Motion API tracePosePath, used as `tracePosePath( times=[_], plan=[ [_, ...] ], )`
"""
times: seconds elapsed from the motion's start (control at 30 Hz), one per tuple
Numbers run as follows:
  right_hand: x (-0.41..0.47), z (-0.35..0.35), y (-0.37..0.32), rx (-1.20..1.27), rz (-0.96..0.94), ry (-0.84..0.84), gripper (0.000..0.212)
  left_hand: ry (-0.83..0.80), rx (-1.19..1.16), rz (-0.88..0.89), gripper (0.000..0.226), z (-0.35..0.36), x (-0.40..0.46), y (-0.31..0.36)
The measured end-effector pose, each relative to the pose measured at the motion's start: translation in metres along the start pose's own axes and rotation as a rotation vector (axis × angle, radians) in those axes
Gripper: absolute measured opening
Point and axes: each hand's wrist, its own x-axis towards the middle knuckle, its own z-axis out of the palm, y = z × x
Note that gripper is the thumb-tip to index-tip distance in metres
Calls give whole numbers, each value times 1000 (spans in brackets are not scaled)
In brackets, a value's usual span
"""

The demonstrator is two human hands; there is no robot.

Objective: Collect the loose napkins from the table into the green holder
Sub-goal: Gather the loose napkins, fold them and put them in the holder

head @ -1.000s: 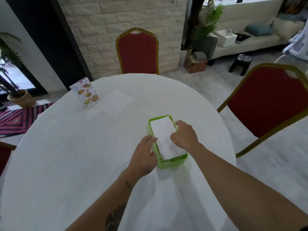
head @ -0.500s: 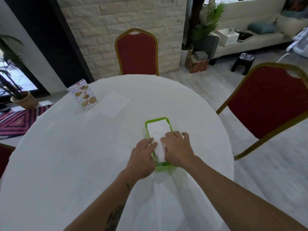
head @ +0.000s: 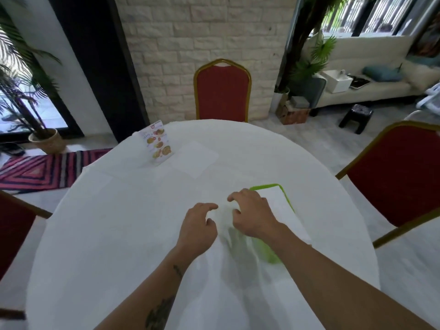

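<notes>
Head view: the green holder [head: 266, 187] is a shallow bright-green rectangular tray, sitting on the white round table [head: 114, 234] at about four o'clock from the table's middle, its long side running away from the person. A stack of white napkins [head: 283, 210] fills it to the rim. Its near end is blurred and partly hidden behind the right hand and forearm, so only the far rim and a smear of green low down show clearly. One loose napkin [head: 194, 158] lies flat on the cloth at about twelve o'clock from the hands, well apart from the holder and just beside a standing menu card [head: 157, 145].

Compared with half a second ago, the right hand has come off the top of the stack and shifted to the holder's left side, the left hand has drawn away from the green rim, and the holder now sits farther right in view.

The left hand [head: 198, 226] hovers above the cloth at nine o'clock of the holder, fingers loosely curled and spread, holding nothing. The right hand [head: 253, 214] hangs over the holder's left edge, fingers bent like a claw and apart, with nothing between them; whether its palm touches the napkins cannot be told. The two hands are near each other without touching.
</notes>
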Motion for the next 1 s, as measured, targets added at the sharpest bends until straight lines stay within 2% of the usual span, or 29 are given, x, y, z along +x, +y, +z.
tracePosePath(
  times=[0.2, 0.47, 0.63, 0.83, 1.0],
  plan=[
    [32, 33, -41, 12, 54, -97, 45, 0, 31, -67, 43, -42, 30, -48],
    [92, 62, -38, 34, 133, -218, 58, -67, 125, -120, 47, -57, 101, -85],
    [137, 69, -26, 4, 129, -165, 64, -173, 351, -47, 57, -54, 158, -97],
    [173, 74, -7, -60, 124, -108, 66, -230, 495, -18, 66, -30, 210, -95],
    [177, 86, 1, -21, 139, -70, 69, -297, 621, 30, 59, -11, 214, -114]
  ],
)
